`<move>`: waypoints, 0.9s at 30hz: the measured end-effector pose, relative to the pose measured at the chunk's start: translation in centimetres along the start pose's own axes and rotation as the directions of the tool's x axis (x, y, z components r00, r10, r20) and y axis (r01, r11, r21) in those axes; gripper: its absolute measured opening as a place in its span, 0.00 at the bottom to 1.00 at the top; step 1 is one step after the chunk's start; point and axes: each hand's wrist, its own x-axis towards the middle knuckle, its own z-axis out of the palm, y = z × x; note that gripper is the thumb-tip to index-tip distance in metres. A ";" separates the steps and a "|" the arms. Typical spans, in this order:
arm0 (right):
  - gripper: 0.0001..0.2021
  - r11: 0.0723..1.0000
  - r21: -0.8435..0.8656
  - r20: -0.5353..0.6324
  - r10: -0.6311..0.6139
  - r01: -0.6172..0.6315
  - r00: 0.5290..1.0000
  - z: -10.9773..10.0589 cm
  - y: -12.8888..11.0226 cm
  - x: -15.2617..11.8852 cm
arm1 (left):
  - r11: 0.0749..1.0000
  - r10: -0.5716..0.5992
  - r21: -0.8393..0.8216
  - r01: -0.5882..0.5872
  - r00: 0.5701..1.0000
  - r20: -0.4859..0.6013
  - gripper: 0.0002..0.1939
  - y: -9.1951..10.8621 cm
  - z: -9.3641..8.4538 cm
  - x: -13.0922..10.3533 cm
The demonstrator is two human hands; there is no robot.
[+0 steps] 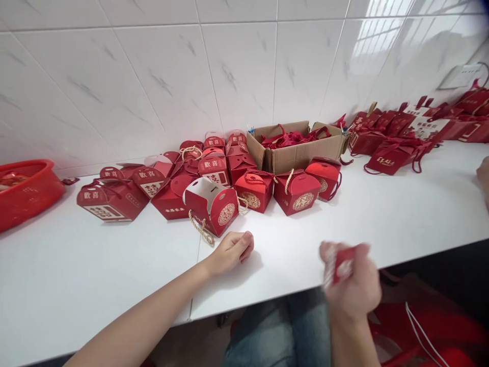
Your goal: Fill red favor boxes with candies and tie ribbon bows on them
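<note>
Head view: small, blurred red-and-white packet point(343, 265) being gripped in right hand point(359, 288), four o'clock, by near edge of smooth white tabletop point(114, 275). Left hand point(231, 252) loosely clenched on tabletop, six o'clock; nothing seen held. Just beside it, towards eleven: red tapered cardboard box with gold rope handles point(219, 211). Packet judged light, soft, perhaps slippery; best pinched by rim. Box judged light, stiff, easily creased; best held by lower walls.
</note>
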 end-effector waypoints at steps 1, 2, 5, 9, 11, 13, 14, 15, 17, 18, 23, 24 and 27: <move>0.16 1.000 0.013 0.011 -0.001 0.001 1.000 0.4 0.1 -0.5 | 1.000 0.003 -0.002 -0.003 1.000 -0.004 0.33 0.0 0.0 0.0; 0.16 1.000 0.008 0.047 0.006 -0.007 0.999 0.8 0.0 -0.9 | 1.000 0.005 -0.006 -0.005 1.000 -0.006 0.33 0.1 0.0 0.0; 0.21 0.999 -0.007 0.121 0.046 -0.045 0.992 2.0 -0.5 -1.1 | 1.000 0.008 -0.022 -0.008 1.000 0.004 0.33 0.2 0.1 -0.1; 0.27 0.986 -0.087 0.401 0.167 -0.144 0.901 3.8 -1.6 0.4 | 0.998 0.008 -0.057 -0.004 0.998 0.066 0.35 0.7 0.3 -0.4; 0.28 0.974 -0.143 0.491 0.223 -0.174 0.842 4.3 -2.0 1.0 | 0.998 0.000 -0.068 0.006 0.997 0.080 0.35 0.9 0.2 -0.5; 0.28 0.969 -0.149 0.494 0.244 -0.195 0.835 4.5 -2.0 1.3 | 0.998 -0.019 -0.062 0.024 0.997 0.072 0.32 1.1 0.2 -0.5; 0.29 0.968 -0.132 0.491 0.249 -0.211 0.835 4.6 -1.9 1.3 | 0.998 -0.030 -0.055 0.034 0.998 0.060 0.30 1.1 0.2 -0.5; 0.29 0.967 -0.105 0.484 0.252 -0.231 0.838 4.7 -1.7 1.2 | 0.998 -0.041 -0.047 0.044 0.998 0.048 0.28 1.1 0.3 -0.4; 0.29 0.965 -0.034 0.457 0.246 -0.260 0.855 5.0 -1.3 1.0 | 0.998 -0.056 -0.034 0.057 0.998 0.031 0.26 1.0 0.5 -0.3; 0.29 0.965 0.001 0.442 0.235 -0.263 0.866 5.3 -1.1 0.9 | 0.998 -0.060 -0.030 0.061 0.998 0.027 0.26 0.9 0.7 -0.2; 0.30 0.973 -0.029 0.364 0.223 -0.229 0.904 6.6 -0.8 0.2 | 0.999 -0.053 -0.013 0.053 0.998 -0.021 0.29 0.6 1.2 -0.4; 0.30 0.973 -0.063 0.353 0.230 -0.222 0.907 6.7 -0.8 0.2 | 0.999 -0.046 -0.009 0.046 0.998 -0.042 0.29 0.6 1.2 -0.4; 0.30 0.970 -0.126 0.354 0.239 -0.207 0.904 6.7 -0.7 0.2 | 1.000 -0.026 0.004 0.027 0.995 -0.095 0.29 0.6 1.0 -0.5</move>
